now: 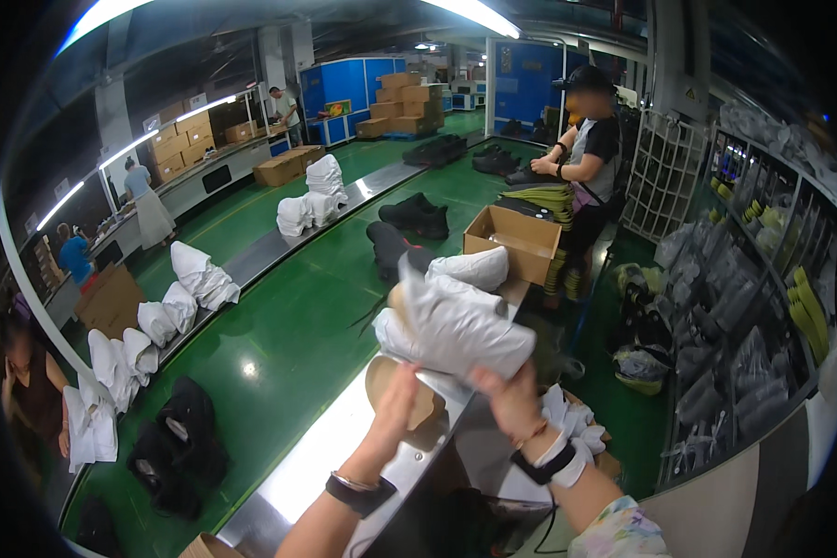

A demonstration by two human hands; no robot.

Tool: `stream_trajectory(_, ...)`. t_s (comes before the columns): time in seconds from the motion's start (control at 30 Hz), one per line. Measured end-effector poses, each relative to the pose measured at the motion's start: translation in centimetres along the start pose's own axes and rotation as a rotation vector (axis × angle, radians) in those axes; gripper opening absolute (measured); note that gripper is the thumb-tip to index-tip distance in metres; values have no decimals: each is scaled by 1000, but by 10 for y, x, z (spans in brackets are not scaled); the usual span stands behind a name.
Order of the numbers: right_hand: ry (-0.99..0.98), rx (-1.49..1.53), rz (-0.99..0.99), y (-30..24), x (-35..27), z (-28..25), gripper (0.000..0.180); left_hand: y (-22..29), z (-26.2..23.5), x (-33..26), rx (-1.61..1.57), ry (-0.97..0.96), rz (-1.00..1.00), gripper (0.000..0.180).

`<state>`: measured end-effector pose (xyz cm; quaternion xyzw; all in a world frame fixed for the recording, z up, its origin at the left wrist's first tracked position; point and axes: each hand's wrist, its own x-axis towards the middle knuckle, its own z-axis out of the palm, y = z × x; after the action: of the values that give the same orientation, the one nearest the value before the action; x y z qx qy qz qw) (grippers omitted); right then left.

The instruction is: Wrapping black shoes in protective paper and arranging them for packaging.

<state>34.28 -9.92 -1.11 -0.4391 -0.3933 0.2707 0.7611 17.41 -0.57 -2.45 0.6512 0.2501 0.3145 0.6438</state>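
Observation:
A white paper-wrapped bundle (470, 330), smeared by motion, is held up over the near bench edge. My right hand (511, 400) grips its lower right end, the fingers partly hidden behind it. At the bundle's lower left edge, my left hand (395, 400) has its fingers closed against the paper. A tan rounded piece (417, 409) lies on the metal bench edge (312, 456), beside my left hand. Just beyond the held bundle lies another white wrapped bundle (474, 268). Black shoes (392, 249) rest on the green surface farther off.
An open cardboard box (511, 240) stands beyond the bundles, near a co-worker (586, 153) handling dark shoes. White wrapped bundles (195, 276) line the left metal strip. More black shoes (179, 446) lie at the near left. A rack of plastic-covered items (744, 344) stands right.

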Motion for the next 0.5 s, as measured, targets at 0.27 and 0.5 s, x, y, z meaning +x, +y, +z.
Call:
stream_trajectory(0.27, -30, -510, -233, 53, 142, -96, 73, -7, -47, 160, 748, 9, 164, 63)
stream_trajectory(0.5, -11, -745, -136, 105, 141, -102, 77, -36, -18, 244, 879, -123, 329, 66)
